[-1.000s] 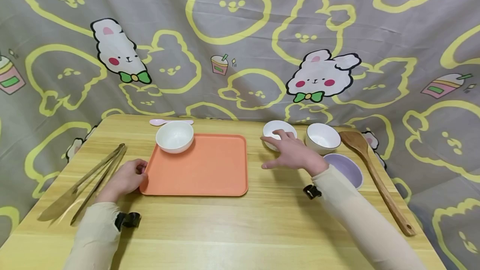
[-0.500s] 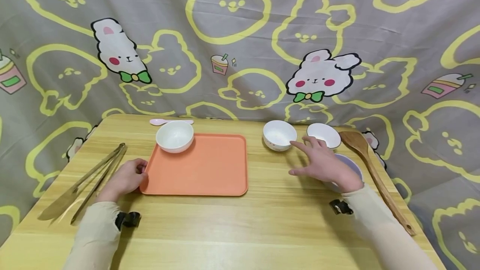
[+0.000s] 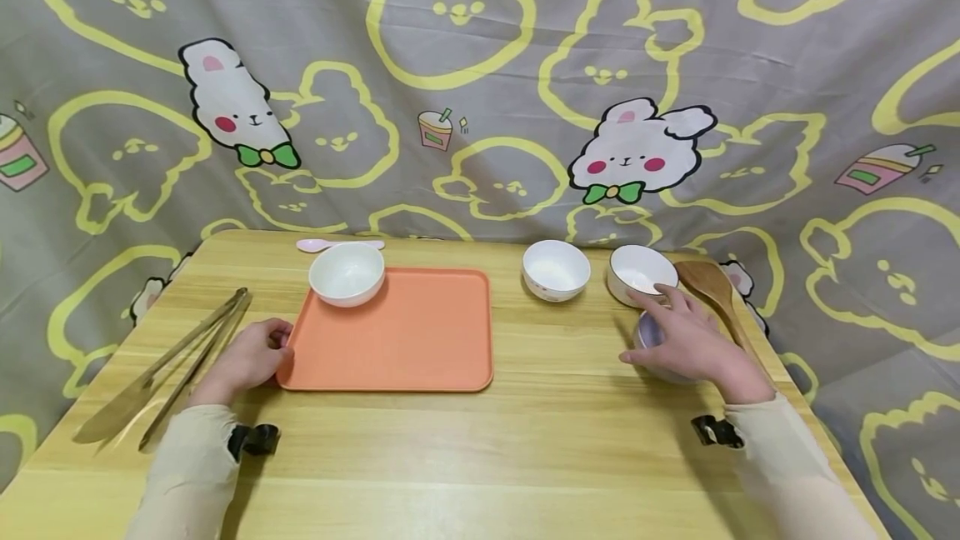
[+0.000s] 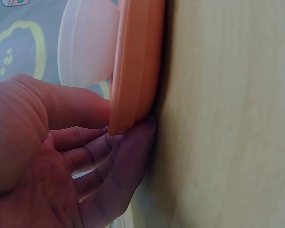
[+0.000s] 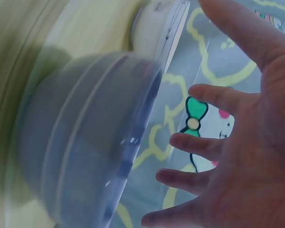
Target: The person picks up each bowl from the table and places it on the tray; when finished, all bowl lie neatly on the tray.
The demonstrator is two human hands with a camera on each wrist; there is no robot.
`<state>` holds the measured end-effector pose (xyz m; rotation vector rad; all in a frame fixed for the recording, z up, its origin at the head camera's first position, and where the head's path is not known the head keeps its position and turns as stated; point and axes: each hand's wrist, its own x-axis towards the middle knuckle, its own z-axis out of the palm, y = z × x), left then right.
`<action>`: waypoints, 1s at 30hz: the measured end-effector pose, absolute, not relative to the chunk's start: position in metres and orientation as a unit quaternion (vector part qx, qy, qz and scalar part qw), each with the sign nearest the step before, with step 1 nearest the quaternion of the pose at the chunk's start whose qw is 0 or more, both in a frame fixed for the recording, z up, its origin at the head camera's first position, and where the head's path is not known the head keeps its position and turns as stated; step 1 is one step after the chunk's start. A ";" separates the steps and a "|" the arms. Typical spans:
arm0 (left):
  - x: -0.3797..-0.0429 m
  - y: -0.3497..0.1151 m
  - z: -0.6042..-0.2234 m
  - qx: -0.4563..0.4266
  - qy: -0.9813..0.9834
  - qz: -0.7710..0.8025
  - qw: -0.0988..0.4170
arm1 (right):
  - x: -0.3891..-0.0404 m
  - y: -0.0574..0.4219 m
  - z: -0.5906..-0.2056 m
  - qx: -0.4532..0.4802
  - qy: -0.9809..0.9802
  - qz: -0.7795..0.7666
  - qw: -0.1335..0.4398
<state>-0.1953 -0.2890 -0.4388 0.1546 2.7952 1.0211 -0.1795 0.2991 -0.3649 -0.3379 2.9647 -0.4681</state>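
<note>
Left hand (image 3: 253,358) pinching the tray (image 3: 401,344), the splayed right hand (image 3: 688,342) hovers right of it, apparently poised, needing to curl round the purple bowl (image 5: 85,137).

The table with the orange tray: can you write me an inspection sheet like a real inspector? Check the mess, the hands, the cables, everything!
Surface: table, wood-patterned; no spill seen.
Job's things: orange tray, white bowl at its far left corner; patterned bowl, dark-rimmed bowl and purple bowl to the right.
Clutter: pink spoon, tongs, wooden utensil.
Hands: left hand pinches the tray's edge; right hand spread over the purple bowl, not gripping it.
Cables: nothing seen.
Surroundings: cartoon-patterned curtain behind.
</note>
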 end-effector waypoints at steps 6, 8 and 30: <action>-0.195 -0.291 -0.440 0.069 0.935 0.343 0.062 | -0.174 0.314 -0.371 -0.095 0.979 -0.169 0.067; -0.194 -0.292 -0.441 0.076 0.935 0.343 0.052 | -0.173 0.318 -0.372 -0.090 0.978 -0.173 0.070; -0.195 -0.296 -0.446 0.085 0.936 0.340 0.036 | -0.177 0.322 -0.381 -0.087 0.977 -0.162 0.107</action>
